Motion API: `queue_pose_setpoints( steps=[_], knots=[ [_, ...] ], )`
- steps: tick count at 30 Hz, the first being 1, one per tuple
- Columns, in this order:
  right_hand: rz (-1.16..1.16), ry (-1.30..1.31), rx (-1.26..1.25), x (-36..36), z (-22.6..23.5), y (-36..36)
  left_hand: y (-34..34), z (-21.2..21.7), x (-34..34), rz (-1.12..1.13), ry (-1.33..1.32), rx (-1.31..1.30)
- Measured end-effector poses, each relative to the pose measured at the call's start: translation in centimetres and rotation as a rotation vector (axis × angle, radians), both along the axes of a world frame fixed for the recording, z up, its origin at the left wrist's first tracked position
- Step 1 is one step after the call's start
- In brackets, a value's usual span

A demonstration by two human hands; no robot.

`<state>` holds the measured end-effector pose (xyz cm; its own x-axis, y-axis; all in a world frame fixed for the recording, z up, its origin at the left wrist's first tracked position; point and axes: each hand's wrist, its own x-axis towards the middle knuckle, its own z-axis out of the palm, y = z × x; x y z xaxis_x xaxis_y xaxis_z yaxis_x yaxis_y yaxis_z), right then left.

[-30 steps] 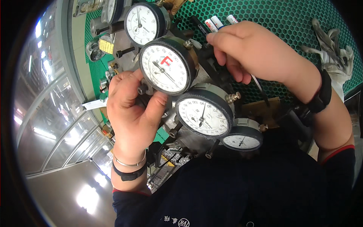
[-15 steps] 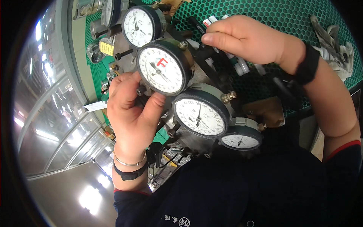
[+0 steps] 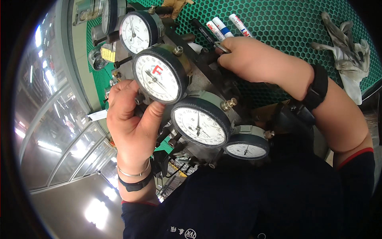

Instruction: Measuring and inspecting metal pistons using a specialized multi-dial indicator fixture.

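Several round dial gauges stand in a row on a dark metal fixture (image 3: 199, 81). The gauge with a red mark on its white face (image 3: 157, 75) is closest to my left hand (image 3: 131, 123). That hand curls around the fixture's left side, thumb at the gauge's lower rim and fingers bent beside a dark bolt (image 3: 139, 98); the fingertips are partly hidden. Across the fixture, my right hand (image 3: 248, 59) is closed, with a small shiny metal piece (image 3: 223, 47) showing at its fingertips. Below the marked gauge sits another dial gauge (image 3: 199, 123).
Markers (image 3: 221, 27) lie on the green honeycomb mat (image 3: 278, 24) beyond my right hand. Grey-white work gloves (image 3: 346, 53) rest at the far right. A yellow label (image 3: 108, 55) and a metal ring-shaped part (image 3: 98, 57) are left of the fixture.
My right hand has moved down and turned along the fixture, uncovering the markers and showing the metal piece. My left hand keeps its place on the fixture. The whole view has shifted slightly.
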<state>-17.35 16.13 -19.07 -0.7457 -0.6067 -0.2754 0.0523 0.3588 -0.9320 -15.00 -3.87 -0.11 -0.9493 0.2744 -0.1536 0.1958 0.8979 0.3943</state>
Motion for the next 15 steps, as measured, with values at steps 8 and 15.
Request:
queue_pose_setpoints(
  steps=[8,15],
  knots=[
    [-0.075,-0.155,-0.035,0.1,2.6,-0.7,0.1,0.4,0.1,0.022,-0.017,-0.009],
    [-0.418,-0.256,-0.383,-0.9,5.1,1.2,0.8,0.3,0.1,0.076,-0.04,0.053]
  ],
)
